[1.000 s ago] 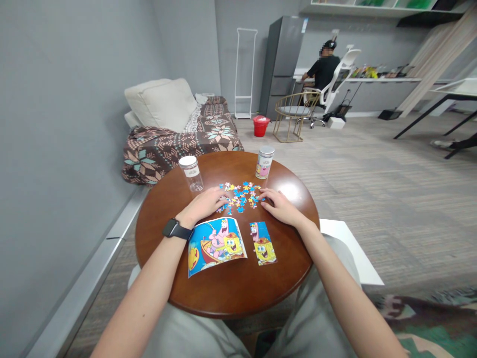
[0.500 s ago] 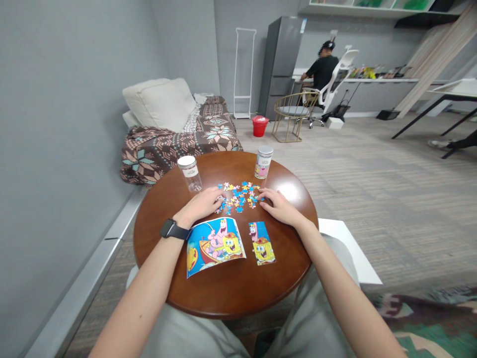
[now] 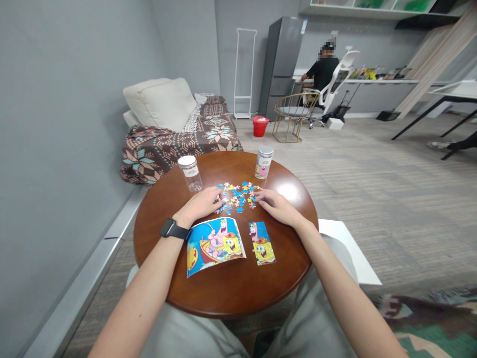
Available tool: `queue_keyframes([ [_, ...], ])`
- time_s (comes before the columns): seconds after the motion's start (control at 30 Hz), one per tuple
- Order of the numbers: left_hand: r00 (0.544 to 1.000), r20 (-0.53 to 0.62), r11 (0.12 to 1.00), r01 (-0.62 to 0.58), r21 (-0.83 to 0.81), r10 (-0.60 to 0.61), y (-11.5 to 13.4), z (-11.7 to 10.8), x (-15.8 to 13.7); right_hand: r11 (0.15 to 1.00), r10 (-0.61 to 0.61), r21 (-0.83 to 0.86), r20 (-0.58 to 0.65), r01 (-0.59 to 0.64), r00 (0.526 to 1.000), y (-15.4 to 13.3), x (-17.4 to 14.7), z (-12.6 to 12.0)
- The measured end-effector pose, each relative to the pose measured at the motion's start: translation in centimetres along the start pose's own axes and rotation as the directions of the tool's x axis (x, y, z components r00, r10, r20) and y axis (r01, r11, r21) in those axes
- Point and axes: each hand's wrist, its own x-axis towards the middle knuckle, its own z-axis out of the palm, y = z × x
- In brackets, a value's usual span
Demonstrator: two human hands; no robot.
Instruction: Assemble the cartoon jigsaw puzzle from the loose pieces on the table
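Loose jigsaw pieces [image 3: 239, 194], blue, yellow and pink, lie scattered at the middle of the round brown table. At their left edge rests my left hand [image 3: 204, 203], thumb and fingers apart; some pieces are partly hidden by it. My right hand [image 3: 277, 204] reaches in from the other side, fingers stretched out over the right-edge pieces. Neither hand visibly holds a piece. Closer to me lies a curled cartoon picture sheet [image 3: 215, 244] beneath my left wrist. To its right is a joined puzzle section [image 3: 262, 243] with a yellow and a pink figure.
Behind the pieces stand a clear jar [image 3: 191, 174] with a white lid on the left and a printed tin [image 3: 264, 163] on the right. The wooden table [image 3: 238, 293] has a rounded edge before my legs. A person [image 3: 325, 72] sits far off at a counter.
My right hand has shifted slightly left, its fingertips further over the pieces. The left hand stays almost where it was.
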Motion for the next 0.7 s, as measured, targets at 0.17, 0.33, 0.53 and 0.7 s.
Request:
queue_keyframes([
  [0.17, 1.0, 0.007, 0.999, -0.014, -0.037, 0.015, 0.3, -0.1, -0.1, 0.991, -0.082, -0.096, 0.128, 0.095, 0.988, -1.6, -0.1, 0.2],
  [0.33, 0.989, 0.004, 0.98, -0.149, -0.131, 0.151, 0.9, -0.2, -0.2, 0.981, -0.073, -0.165, 0.171, 0.101, 0.983, -2.2, -0.2, 0.5],
  [0.53, 0.982, 0.044, 0.979, -0.177, -0.098, 0.181, 1.8, 0.0, -0.1, 0.969, -0.088, -0.22, 0.104, 0.109, 0.991, -1.7, 0.0, 0.6],
  [0.7, 0.979, 0.044, 0.975, -0.195, -0.103, 0.2, 1.9, 0.0, -0.1, 0.965, -0.082, -0.243, 0.082, 0.1, 0.993, -1.7, -0.1, 0.5],
])
